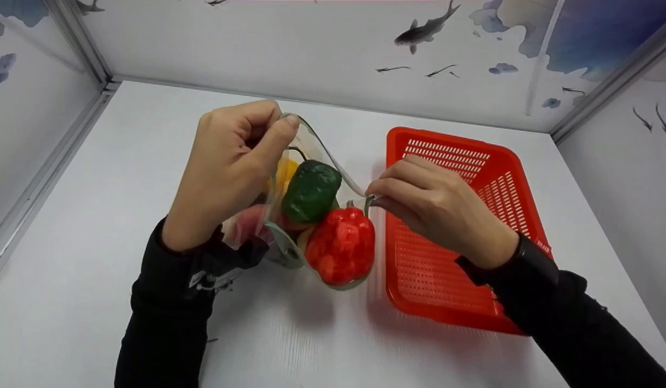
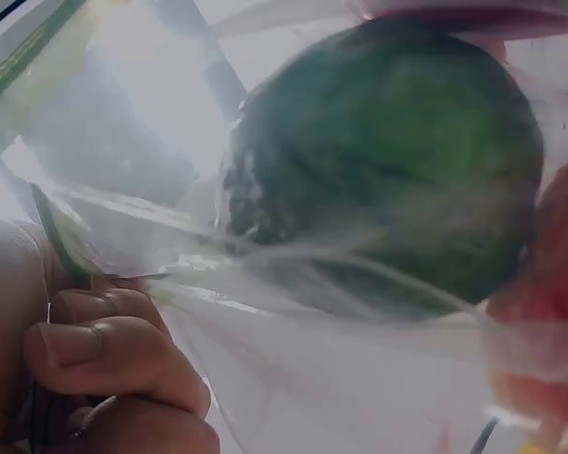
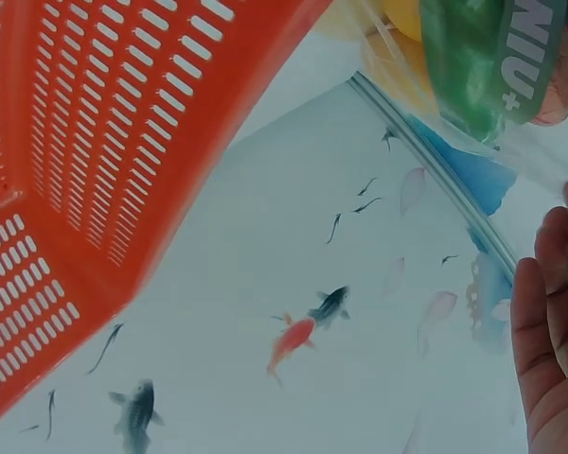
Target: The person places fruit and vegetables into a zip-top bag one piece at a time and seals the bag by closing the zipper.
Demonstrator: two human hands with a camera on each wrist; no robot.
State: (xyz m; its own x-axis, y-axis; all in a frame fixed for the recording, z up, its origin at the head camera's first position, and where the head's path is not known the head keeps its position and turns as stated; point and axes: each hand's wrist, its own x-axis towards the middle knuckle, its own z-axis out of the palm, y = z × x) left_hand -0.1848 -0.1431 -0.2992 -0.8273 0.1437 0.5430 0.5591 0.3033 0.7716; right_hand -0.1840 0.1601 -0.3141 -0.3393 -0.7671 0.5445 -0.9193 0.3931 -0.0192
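A clear bag with a green-grey rim (image 1: 283,241) hangs between the two hands above the table. My left hand (image 1: 233,161) pinches its rim at the upper left, and my right hand (image 1: 432,207) pinches the rim on the right, so the mouth is spread. Inside are a dark green bell pepper (image 1: 311,191), a red bell pepper (image 1: 341,250), a yellow item (image 1: 284,173) and a pinkish one (image 1: 245,223) seen through the plastic. In the left wrist view the green pepper (image 2: 388,170) bulges near the curled fingers (image 2: 123,364). Lettering (image 3: 530,57) shows on the bag in the right wrist view.
Close to the bag on the right, a red slotted basket (image 1: 435,280) stands on the white table (image 1: 290,350), partly under my right forearm. Panels with painted fish (image 1: 427,31) enclose the table's back and sides.
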